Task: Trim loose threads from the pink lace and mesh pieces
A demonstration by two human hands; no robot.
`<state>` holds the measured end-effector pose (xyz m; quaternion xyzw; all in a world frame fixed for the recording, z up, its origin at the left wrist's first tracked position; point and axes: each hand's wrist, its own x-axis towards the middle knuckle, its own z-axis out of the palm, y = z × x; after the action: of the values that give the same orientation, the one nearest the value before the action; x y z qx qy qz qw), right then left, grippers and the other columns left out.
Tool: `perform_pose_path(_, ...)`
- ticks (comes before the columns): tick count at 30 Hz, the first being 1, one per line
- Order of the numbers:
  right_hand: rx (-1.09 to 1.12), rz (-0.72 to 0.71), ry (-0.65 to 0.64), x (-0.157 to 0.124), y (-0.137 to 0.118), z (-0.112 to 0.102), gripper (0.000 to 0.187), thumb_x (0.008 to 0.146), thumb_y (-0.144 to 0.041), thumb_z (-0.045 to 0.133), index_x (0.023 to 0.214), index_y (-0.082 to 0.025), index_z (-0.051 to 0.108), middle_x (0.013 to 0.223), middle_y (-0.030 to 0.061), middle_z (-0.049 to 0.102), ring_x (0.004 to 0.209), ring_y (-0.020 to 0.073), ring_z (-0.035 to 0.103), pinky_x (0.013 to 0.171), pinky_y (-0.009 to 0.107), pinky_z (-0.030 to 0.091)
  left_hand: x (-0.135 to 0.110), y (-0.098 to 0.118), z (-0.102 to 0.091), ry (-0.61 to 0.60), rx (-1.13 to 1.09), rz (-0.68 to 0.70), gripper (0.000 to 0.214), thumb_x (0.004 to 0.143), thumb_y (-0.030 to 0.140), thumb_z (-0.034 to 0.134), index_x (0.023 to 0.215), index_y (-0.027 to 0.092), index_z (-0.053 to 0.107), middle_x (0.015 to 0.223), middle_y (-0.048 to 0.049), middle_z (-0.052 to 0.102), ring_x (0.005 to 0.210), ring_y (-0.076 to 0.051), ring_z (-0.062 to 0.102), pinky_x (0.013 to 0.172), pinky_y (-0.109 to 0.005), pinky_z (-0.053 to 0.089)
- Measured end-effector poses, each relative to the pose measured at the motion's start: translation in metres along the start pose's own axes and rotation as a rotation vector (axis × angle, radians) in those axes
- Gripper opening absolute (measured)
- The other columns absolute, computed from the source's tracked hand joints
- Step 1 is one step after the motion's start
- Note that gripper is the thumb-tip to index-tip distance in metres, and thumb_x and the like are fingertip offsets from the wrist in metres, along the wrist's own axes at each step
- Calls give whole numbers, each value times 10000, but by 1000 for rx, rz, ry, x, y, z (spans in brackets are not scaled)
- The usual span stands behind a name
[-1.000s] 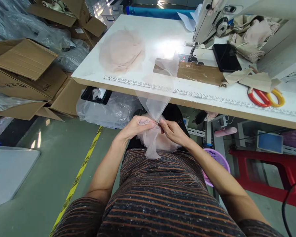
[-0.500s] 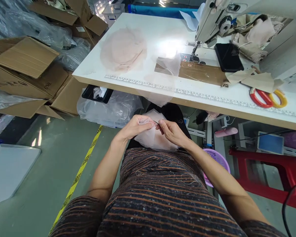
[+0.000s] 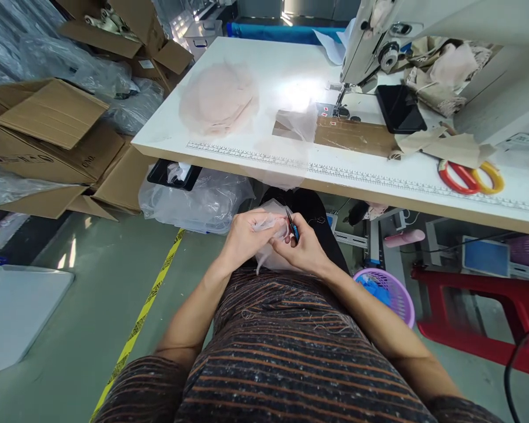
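Observation:
Both hands meet over my lap, below the table edge. My left hand (image 3: 245,236) is closed, pinching a small piece of sheer pale pink fabric (image 3: 271,222). My right hand (image 3: 303,248) is closed around a small thread snipper (image 3: 291,224) with a dark blade and blue handle, held against the fabric. More of the sheer fabric (image 3: 296,126) lies on the white sewing table (image 3: 229,154) and droops over its front edge above my hands.
A stack of round pink fabric pieces (image 3: 218,101) lies on the table's left. The sewing machine (image 3: 370,35), a black phone (image 3: 400,108), and red and yellow scissors (image 3: 469,176) sit right. Cardboard boxes (image 3: 48,141) stand left; a purple basket (image 3: 385,288) and red stool (image 3: 485,311) right.
The fabric piece has been gathered smaller between my hands. My right hand has turned so the snipper now stands up against the fabric. The camera shifted slightly.

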<state>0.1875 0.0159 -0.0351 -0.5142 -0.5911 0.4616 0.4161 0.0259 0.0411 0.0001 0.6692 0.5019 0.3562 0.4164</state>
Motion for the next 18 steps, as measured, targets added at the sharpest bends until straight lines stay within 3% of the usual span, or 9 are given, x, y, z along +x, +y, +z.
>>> perform_pose_path(4, 61, 15, 14, -7, 2, -5, 203, 758, -315, 612, 810, -240, 430, 690, -57, 438, 592, 112, 406, 543, 247, 363, 5, -4, 1, -24, -115, -22, 288, 847, 403, 728, 999, 174, 810, 908, -51, 781, 817, -189, 701, 721, -259, 540)
perform_pose_path(8, -72, 16, -46, -16, 19, -25, 173, 784, -335, 602, 821, -226, 472, 710, -37, 480, 616, 126, 427, 584, 266, 373, 22, -36, 10, -175, -92, -57, 380, 802, 460, 762, 1017, 147, 776, 1031, -100, 774, 965, -252, 706, 865, -353, 559)
perform_pose_path(11, -292, 9, 123, -16, 31, -40, 271, 763, -393, 682, 897, -215, 527, 816, 3, 552, 671, 148, 471, 634, 294, 398, 42, -63, 21, 23, 31, -38, 685, 648, 434, 887, 1233, 151, 674, 1337, -163, 654, 1234, -317, 604, 1077, -455, 461)
perform_pose_path(13, -325, 3, 229, -10, 33, -47, 302, 774, -437, 691, 909, -208, 546, 869, 32, 589, 681, 153, 489, 631, 300, 413, 57, -72, 28, 92, -77, -66, 807, 628, 448, 900, 1308, 138, 597, 1432, -211, 573, 1299, -333, 566, 1095, -475, 445)
perform_pose_path(18, -121, -14, 325, 16, 25, -52, 405, 813, -545, 671, 974, -177, 615, 870, 50, 668, 559, 107, 452, 545, 285, 429, 80, -60, 38, 43, -463, -73, 713, 632, 501, 889, 1187, 136, 630, 1261, -184, 695, 1170, -284, 660, 1024, -413, 504)
